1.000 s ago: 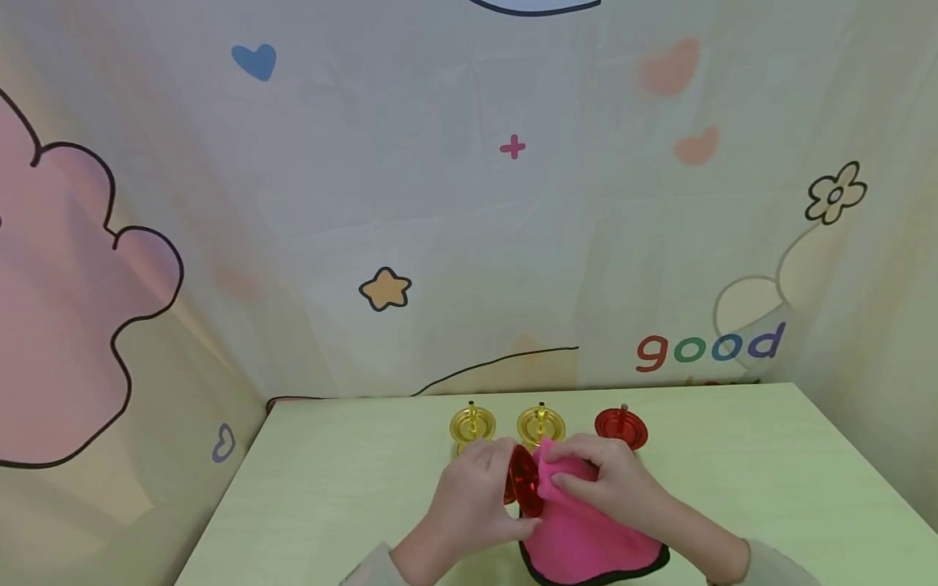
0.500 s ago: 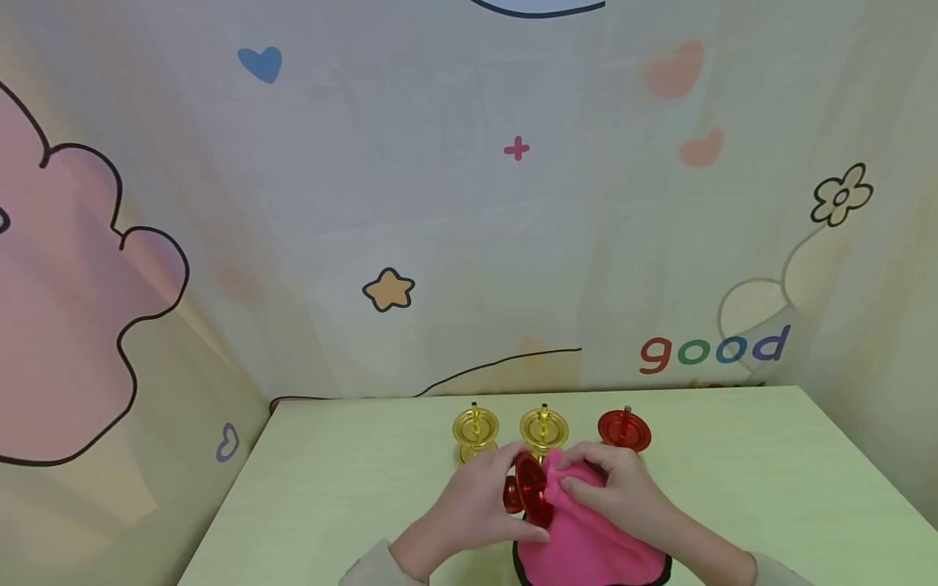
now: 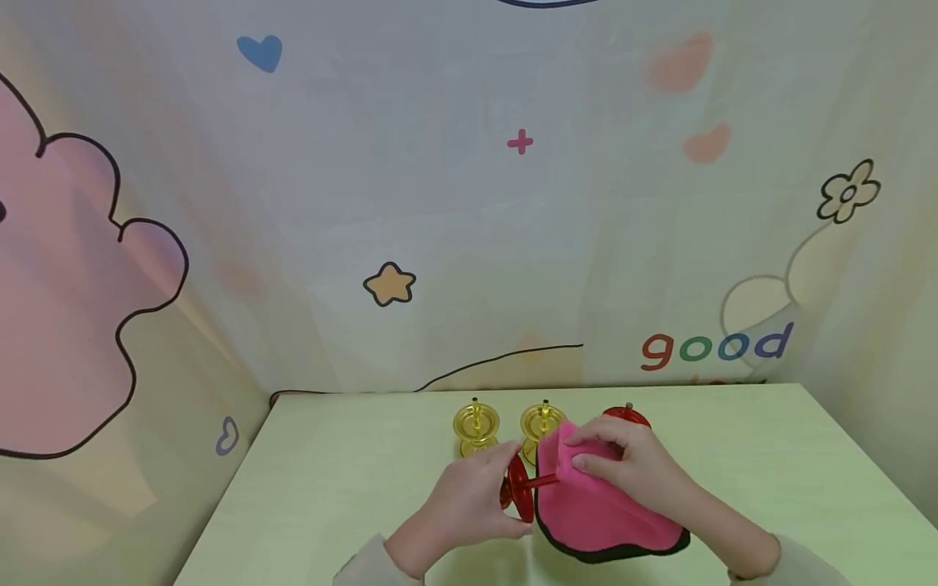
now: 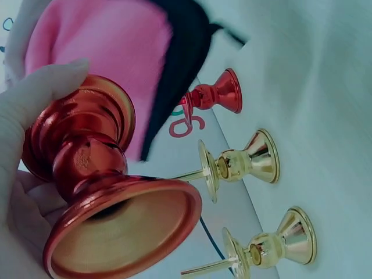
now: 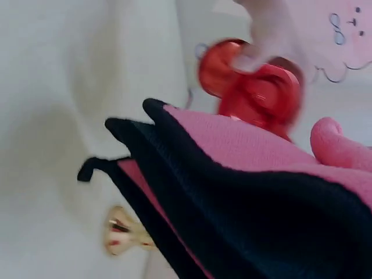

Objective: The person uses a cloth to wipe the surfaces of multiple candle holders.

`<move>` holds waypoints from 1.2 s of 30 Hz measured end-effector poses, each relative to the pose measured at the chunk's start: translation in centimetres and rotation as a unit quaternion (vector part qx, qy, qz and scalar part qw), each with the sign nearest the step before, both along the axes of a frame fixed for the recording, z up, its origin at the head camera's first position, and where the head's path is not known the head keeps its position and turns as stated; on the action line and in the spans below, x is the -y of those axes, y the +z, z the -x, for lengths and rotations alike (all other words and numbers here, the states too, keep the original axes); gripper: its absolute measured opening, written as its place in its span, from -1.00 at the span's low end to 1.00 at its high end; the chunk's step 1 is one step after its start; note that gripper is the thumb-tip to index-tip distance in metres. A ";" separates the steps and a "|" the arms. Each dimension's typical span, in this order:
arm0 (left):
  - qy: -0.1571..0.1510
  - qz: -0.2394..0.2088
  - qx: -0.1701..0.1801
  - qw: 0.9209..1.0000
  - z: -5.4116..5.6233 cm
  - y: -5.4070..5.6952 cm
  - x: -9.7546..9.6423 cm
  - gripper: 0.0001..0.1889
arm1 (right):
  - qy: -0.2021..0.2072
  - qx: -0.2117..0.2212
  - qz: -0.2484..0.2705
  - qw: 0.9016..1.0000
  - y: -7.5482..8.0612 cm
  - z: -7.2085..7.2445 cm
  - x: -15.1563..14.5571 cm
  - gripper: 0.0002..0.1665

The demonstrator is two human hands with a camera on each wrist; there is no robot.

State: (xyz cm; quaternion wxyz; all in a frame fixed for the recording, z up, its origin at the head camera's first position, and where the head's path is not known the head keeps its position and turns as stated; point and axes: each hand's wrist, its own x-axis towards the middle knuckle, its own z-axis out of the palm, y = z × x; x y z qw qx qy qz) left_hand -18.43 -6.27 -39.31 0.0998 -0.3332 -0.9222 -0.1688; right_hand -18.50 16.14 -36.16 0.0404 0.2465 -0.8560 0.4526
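Note:
My left hand holds a shiny red candlestick tipped on its side, its plate and thin stem facing right. In the left wrist view the thumb lies along the plate's rim and the hollow base faces the camera. My right hand pinches a pink cloth with black edging over the tip of the stem. Part of the stem shows bare between plate and cloth. In the right wrist view, folds of the cloth cover much of the picture, and the red candlestick is blurred behind them.
Two gold candlesticks, one on the left and one in the middle, stand upright at the back of the pale table. Another red candlestick stands to their right, partly hidden by the right hand and cloth.
The right hand has drawn the cloth rightward and a little up, from against the plate towards the stem's tip. A length of stem now shows. The left hand keeps its hold.

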 end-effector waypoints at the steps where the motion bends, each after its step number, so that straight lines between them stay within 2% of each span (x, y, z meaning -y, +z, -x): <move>1: 0.006 0.002 0.002 1.000 0.0 0.0 0.0 -0.20 | -0.009 -0.007 0.001 1.000 0.3 0.1 0.1 -0.77; 6: 0.022 -0.003 -0.015 1.000 -0.1 0.0 -0.4 -0.21 | -0.016 -0.070 -0.033 0.997 1.0 0.0 1.3 -0.75; 9: 0.025 -0.011 -0.026 0.999 -0.2 -0.1 -0.7 -0.21 | -0.020 -0.126 -0.069 0.989 0.8 -0.3 2.2 -0.75; 13: 0.033 -0.027 -0.022 0.999 -0.2 -0.2 -0.9 -0.26 | -0.026 -0.224 -0.099 0.969 0.0 -0.5 2.9 -0.74; 15: 0.037 -0.036 -0.017 0.999 -0.2 -0.4 -0.9 -0.31 | -0.019 -0.272 -0.112 0.956 -0.4 -0.4 3.2 -0.75; 21: 0.045 -0.058 -0.018 0.997 -0.2 -0.6 -0.9 -0.37 | 0.017 -0.357 -0.139 0.924 -1.5 0.1 3.5 -0.73; 26: 0.055 -0.053 -0.040 0.996 -0.4 -0.6 -0.8 -0.32 | 0.030 -0.378 -0.189 0.906 -1.9 0.1 3.3 -0.66; 30: 0.057 -0.044 -0.061 0.996 -0.4 -0.7 -0.7 -0.30 | 0.032 -0.385 -0.217 0.896 -1.9 0.0 3.4 -0.65; 33: 0.047 -0.033 -0.104 0.993 -0.4 -0.9 -0.7 -0.25 | 0.030 -0.384 -0.231 0.894 -1.8 -0.1 3.5 -0.64; 36: 0.033 -0.016 -0.176 0.984 -0.3 -1.2 -0.7 -0.20 | 0.030 -0.359 -0.246 0.900 -1.6 -0.2 3.5 -0.62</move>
